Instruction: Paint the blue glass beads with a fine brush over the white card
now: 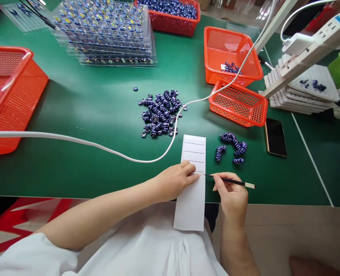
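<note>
A long white paper strip [193, 153] with ruled lines lies across the table's front edge and hangs over my lap. My left hand [174, 180] presses flat on the strip's left side, fingers together. My right hand [230, 191] grips a thin black pencil [230, 181] whose tip touches the strip's right edge beside my left fingertips. Beyond the strip lies a loose heap of dark blue beads [160, 113]. Rows of stacked blue beads [233, 146] sit to the strip's right.
A white cable [101, 147] curves over the green table [86, 103]. Orange baskets stand at left [9, 96], back [172, 21] and right [229, 53], one tipped [239, 103]. Clear bead trays [107, 30] are stacked at the back. A phone [275, 136] lies right, by white trays [304, 92].
</note>
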`<act>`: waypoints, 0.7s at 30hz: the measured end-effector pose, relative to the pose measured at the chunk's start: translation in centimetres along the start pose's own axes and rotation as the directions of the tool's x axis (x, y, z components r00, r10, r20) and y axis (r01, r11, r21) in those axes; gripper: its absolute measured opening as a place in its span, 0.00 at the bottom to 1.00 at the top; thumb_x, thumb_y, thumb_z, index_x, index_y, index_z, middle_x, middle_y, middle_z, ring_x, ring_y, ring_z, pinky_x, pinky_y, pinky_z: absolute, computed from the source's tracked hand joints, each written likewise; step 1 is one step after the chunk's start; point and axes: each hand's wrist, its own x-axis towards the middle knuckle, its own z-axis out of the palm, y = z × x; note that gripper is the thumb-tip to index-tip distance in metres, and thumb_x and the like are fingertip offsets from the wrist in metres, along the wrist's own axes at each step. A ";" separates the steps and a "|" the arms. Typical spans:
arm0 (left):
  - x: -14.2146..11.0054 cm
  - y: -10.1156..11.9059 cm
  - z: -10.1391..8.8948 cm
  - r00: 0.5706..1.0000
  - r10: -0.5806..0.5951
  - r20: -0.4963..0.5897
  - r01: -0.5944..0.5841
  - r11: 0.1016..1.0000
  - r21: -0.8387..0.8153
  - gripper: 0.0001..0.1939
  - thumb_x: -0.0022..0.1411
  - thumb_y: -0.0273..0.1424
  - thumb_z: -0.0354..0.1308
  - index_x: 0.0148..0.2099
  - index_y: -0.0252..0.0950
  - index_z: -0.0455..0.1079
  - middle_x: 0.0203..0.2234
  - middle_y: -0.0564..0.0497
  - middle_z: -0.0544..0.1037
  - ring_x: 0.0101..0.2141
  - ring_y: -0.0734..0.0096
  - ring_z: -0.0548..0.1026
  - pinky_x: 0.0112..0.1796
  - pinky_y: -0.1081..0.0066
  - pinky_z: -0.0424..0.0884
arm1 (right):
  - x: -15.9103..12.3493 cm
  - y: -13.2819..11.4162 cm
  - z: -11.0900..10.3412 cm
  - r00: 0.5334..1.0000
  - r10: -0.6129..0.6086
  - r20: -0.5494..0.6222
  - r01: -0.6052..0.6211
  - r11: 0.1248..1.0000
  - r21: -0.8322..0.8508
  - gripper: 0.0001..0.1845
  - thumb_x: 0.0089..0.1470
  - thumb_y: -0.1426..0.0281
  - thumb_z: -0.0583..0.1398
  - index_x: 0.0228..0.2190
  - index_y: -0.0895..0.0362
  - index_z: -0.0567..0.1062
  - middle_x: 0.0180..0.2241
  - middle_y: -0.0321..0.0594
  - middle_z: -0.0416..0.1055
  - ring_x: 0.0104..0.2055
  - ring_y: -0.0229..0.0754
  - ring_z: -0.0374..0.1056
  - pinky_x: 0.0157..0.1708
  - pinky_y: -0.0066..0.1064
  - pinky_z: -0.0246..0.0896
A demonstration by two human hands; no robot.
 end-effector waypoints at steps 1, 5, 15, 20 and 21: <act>0.0 0.0 0.0 1.000 -0.001 -0.003 0.001 1.000 0.000 0.22 0.63 0.20 0.49 0.59 0.31 0.66 0.46 0.39 0.71 0.43 0.57 0.66 0.41 0.62 0.73 | 0.0 0.0 0.0 1.000 -0.003 -0.001 0.003 1.000 -0.009 0.12 0.55 0.60 0.66 0.33 0.57 0.77 0.24 0.34 0.72 0.23 0.36 0.68 0.24 0.26 0.64; -0.1 -0.1 0.1 1.000 -0.006 -0.015 0.006 1.000 0.001 0.22 0.62 0.19 0.50 0.58 0.31 0.67 0.46 0.40 0.71 0.43 0.58 0.67 0.40 0.63 0.73 | 0.1 0.0 0.2 1.000 -0.005 0.011 0.006 0.999 -0.035 0.12 0.55 0.60 0.66 0.32 0.57 0.77 0.23 0.34 0.72 0.23 0.36 0.68 0.24 0.27 0.65; 0.0 0.1 0.0 1.000 -0.019 -0.019 0.019 1.000 0.002 0.21 0.63 0.20 0.50 0.58 0.32 0.67 0.46 0.39 0.71 0.42 0.58 0.67 0.38 0.63 0.73 | 0.1 0.0 0.3 1.000 0.002 -0.009 -0.001 1.000 0.017 0.12 0.54 0.61 0.67 0.32 0.57 0.78 0.23 0.34 0.72 0.21 0.35 0.66 0.21 0.25 0.62; -0.1 0.0 0.2 0.997 -0.031 -0.076 0.025 0.997 -0.073 0.21 0.61 0.19 0.51 0.56 0.33 0.68 0.45 0.40 0.73 0.43 0.58 0.70 0.37 0.64 0.74 | 0.1 -0.2 0.3 0.999 0.012 -0.049 -0.005 0.990 0.143 0.10 0.53 0.63 0.67 0.32 0.58 0.77 0.21 0.33 0.70 0.20 0.34 0.65 0.20 0.25 0.61; -0.1 -0.1 0.3 0.992 -0.045 -0.117 0.031 0.992 -0.121 0.21 0.62 0.18 0.50 0.56 0.33 0.69 0.45 0.40 0.73 0.43 0.60 0.71 0.38 0.64 0.74 | 0.0 -0.2 0.3 0.998 0.013 -0.066 -0.002 0.987 0.161 0.10 0.53 0.64 0.68 0.32 0.58 0.77 0.21 0.34 0.71 0.20 0.35 0.65 0.20 0.26 0.61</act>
